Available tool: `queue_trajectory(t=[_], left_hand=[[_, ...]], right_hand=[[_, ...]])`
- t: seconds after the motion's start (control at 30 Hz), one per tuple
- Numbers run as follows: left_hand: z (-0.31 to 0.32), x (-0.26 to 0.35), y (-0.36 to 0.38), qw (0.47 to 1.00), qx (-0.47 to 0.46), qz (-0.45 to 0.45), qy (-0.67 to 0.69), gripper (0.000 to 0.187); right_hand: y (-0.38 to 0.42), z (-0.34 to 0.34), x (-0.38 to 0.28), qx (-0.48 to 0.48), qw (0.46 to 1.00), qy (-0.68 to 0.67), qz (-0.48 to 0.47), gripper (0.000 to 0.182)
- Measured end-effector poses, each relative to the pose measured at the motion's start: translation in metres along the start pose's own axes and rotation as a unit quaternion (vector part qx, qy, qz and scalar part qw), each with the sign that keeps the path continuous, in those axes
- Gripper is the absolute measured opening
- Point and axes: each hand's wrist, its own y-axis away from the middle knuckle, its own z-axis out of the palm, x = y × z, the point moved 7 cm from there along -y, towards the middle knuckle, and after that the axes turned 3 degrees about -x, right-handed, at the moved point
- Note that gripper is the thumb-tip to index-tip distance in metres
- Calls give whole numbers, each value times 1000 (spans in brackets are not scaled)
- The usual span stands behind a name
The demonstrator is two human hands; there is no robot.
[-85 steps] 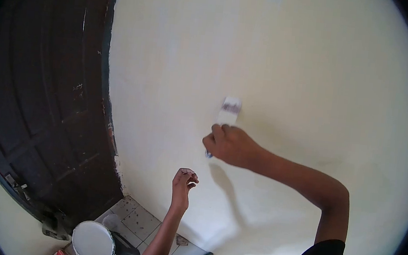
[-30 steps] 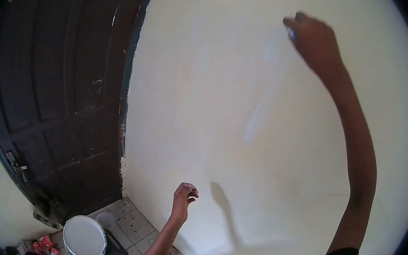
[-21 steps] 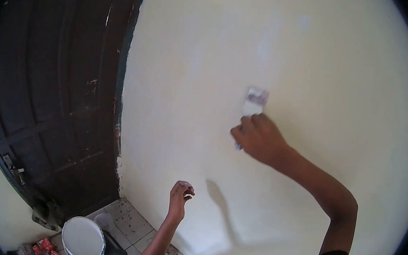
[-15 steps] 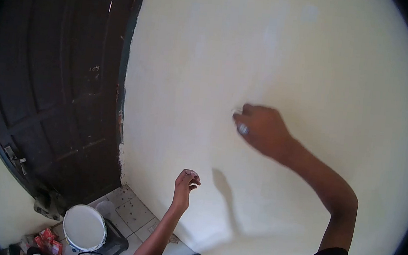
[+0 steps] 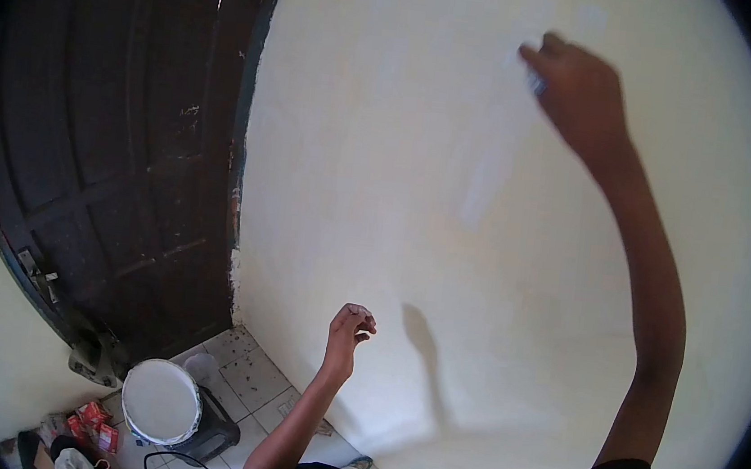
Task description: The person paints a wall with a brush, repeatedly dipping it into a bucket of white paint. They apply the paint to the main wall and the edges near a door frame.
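Observation:
My right hand is raised high against the cream wall, its fingers closed round something small and pale that is mostly hidden. A bluish-white bit shows at the finger side of that hand. Below it, a paler streak runs slantwise down the wall. Lower and to the left, my left hand hovers in front of the wall with bent fingers and whitish marks on them. Its thumb stands apart from the fingertips, and nothing shows between them.
A dark brown panelled door with a metal handle is at the left. On the tiled floor stands a white-topped bucket by a dark stool-like object. Red packets lie at bottom left, near a black cable.
My right hand has swept up and to the right along the wall, uncovering the pale streak. My left hand has hardly moved; the view has shifted slightly.

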Motion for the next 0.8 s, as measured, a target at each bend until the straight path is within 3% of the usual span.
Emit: queue_trajectory(t=[0.1, 0.23, 0.33, 0.4, 0.43, 0.5, 0.63, 0.8], left_hand=[[-3, -4, -2, 1000, 7, 10, 9, 10], [0, 0, 1, 1000, 7, 9, 8, 10], [1, 2, 1, 1000, 10, 5, 3, 10], [0, 2, 2, 1000, 14, -2, 4, 10], [0, 4, 1, 1000, 11, 2, 1, 10], [1, 3, 2, 1000, 23, -2, 10, 10], [-1, 3, 5, 999, 44, 11, 17, 9], [12, 14, 18, 996, 54, 58, 35, 7]], right_hand=[[46, 42, -60, -110, 990, -58, -67, 16], [109, 57, -148, -105, 967, -100, -210, 10], [111, 49, -168, -119, 960, -161, -195, 15], [99, 39, -157, -157, 936, -290, -122, 16], [92, 33, -148, -153, 938, -287, -119, 16], [69, 31, -107, -167, 931, -324, 0, 19], [18, 25, -12, -140, 907, -391, 65, 11], [-41, -10, 99, -51, 948, -289, 122, 12]])
